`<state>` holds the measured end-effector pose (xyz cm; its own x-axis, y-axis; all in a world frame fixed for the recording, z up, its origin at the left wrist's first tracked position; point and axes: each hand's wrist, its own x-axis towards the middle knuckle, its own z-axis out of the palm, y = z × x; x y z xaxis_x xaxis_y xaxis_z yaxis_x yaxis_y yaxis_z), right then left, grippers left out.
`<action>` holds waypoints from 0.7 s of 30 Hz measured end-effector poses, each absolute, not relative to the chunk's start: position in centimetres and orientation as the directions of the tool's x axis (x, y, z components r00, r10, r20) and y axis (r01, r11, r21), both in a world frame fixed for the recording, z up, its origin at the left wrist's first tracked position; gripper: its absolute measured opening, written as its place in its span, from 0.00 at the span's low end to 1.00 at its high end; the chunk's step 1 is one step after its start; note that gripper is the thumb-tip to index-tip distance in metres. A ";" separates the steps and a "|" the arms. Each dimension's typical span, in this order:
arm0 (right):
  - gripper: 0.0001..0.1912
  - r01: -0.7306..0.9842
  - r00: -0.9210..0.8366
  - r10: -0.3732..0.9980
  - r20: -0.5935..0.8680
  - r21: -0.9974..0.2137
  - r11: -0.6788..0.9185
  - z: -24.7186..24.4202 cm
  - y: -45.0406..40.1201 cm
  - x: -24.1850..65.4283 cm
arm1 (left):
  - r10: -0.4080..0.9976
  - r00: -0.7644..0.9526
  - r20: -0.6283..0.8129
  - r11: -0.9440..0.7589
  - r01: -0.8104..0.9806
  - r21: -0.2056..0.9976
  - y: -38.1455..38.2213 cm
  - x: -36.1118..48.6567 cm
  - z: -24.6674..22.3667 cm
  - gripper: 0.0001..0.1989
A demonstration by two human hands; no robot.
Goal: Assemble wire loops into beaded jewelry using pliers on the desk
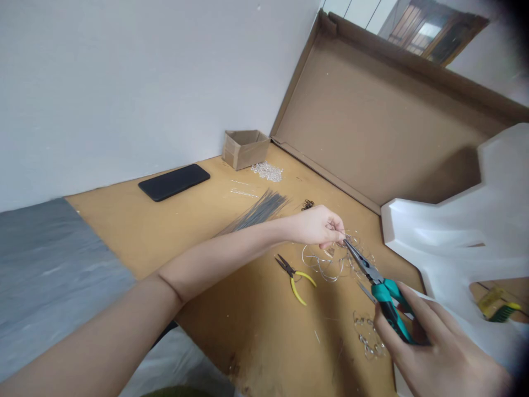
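One open box [253, 156] beyond teal pliers [385, 298]

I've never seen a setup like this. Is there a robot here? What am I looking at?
There is no robot, only a person's two bare hands, seen by a camera worn on the head, looking forward and down. The right hand grips long-nosed metal pliers with teal-and-black handles. The left hand is pinched at their tips; anything between its fingers is too small to tell. On the tan tabletop lie small yellow-handled pliers, a bundle of straight grey wires, silvery wire loops, a flat black rectangular object and a silvery pile beside an open brown cardboard box.
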<state>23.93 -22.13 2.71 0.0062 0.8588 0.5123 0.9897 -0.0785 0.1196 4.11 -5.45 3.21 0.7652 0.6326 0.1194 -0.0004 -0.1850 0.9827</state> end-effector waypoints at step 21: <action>0.21 0.952 0.296 0.950 -0.103 0.113 -0.284 -2.0 -15.9 24.5 | 0.626 0.780 -0.012 0.171 -0.123 0.978 -4.1 5.7 0.9 0.12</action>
